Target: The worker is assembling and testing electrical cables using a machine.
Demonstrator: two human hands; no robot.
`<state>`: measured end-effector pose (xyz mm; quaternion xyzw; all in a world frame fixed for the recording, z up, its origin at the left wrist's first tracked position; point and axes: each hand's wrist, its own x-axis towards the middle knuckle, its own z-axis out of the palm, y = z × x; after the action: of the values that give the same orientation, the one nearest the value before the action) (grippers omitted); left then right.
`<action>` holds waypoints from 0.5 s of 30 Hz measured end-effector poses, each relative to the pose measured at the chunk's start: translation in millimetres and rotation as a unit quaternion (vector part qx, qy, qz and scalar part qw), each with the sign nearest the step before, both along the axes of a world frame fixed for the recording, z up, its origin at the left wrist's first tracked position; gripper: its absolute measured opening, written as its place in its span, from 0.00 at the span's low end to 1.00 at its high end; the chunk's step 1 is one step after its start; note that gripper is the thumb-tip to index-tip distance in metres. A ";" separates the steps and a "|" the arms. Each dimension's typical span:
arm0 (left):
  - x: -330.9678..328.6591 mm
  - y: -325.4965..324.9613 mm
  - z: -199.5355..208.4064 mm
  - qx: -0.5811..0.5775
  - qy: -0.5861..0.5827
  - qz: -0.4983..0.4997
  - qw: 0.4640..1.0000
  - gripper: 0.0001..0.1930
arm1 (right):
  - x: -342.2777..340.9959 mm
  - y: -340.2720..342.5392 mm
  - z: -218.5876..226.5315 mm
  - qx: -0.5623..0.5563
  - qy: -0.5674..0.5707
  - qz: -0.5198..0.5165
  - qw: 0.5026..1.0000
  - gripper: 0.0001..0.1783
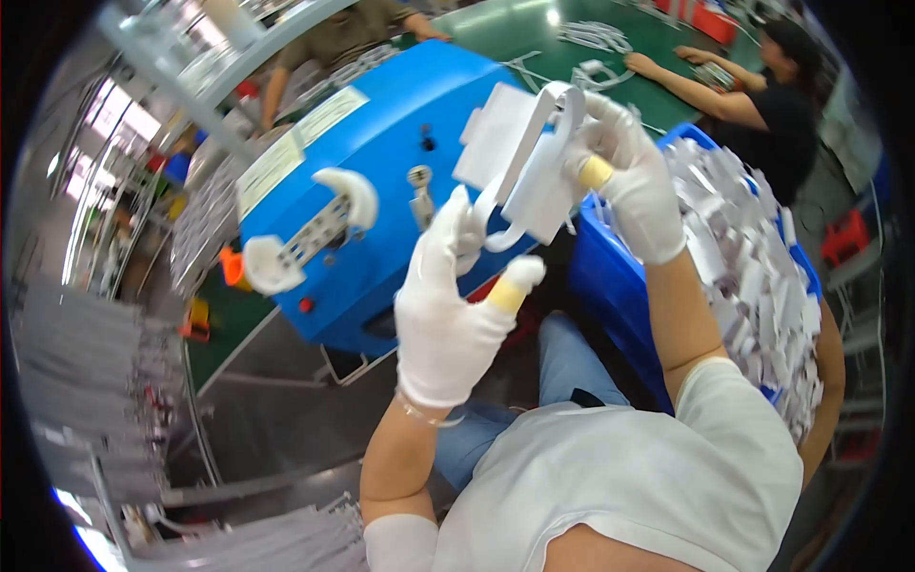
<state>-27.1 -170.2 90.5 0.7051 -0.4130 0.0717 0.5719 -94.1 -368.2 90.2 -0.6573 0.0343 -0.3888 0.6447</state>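
Head view — green table (505,29), blue machine (381,191) below.

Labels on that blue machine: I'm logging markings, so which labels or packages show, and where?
Pale label: rectangular, on blue machine, upper left face.
Second pale label: rectangular, right of it.
White flat piece: held in left hand and right hand.
Blue bin: right, heaped with white pieces.

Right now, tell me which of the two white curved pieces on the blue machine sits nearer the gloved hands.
The upper hook, nearer the left hand; the other cup sits lower left, at the machine's edge.
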 end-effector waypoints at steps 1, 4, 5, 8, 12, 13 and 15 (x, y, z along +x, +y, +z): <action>5.9 -1.8 -4.8 -0.055 0.002 0.023 0.998 0.25 | 5.6 17.9 4.5 0.021 0.012 0.037 0.999 0.29; 32.8 20.0 5.7 -0.188 -0.022 0.123 0.974 0.14 | 27.9 52.5 11.6 0.069 0.022 0.140 0.988 0.32; 39.9 30.3 16.0 -0.240 0.019 0.070 0.968 0.13 | 35.6 55.2 12.2 0.062 0.040 0.171 0.982 0.31; 71.1 57.4 35.2 -0.140 -0.043 0.221 0.964 0.10 | 64.0 68.4 17.1 -0.225 -0.051 -0.001 0.973 0.25; 78.1 64.4 56.3 -0.051 -0.093 0.297 0.949 0.09 | 103.5 77.4 29.8 -0.344 -0.105 -0.090 0.929 0.13; 79.0 69.2 59.8 -0.052 -0.094 0.302 0.947 0.09 | 111.0 78.8 29.7 -0.344 -0.108 -0.086 0.929 0.13; 78.4 76.8 69.0 0.037 0.041 0.321 0.945 0.10 | 123.2 80.0 29.5 -0.303 -0.066 -0.001 0.951 0.10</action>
<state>51.3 -93.3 159.4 0.8234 -0.1436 0.2075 0.5083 29.1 -288.2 119.7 -0.7945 -0.1275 -0.4239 0.4156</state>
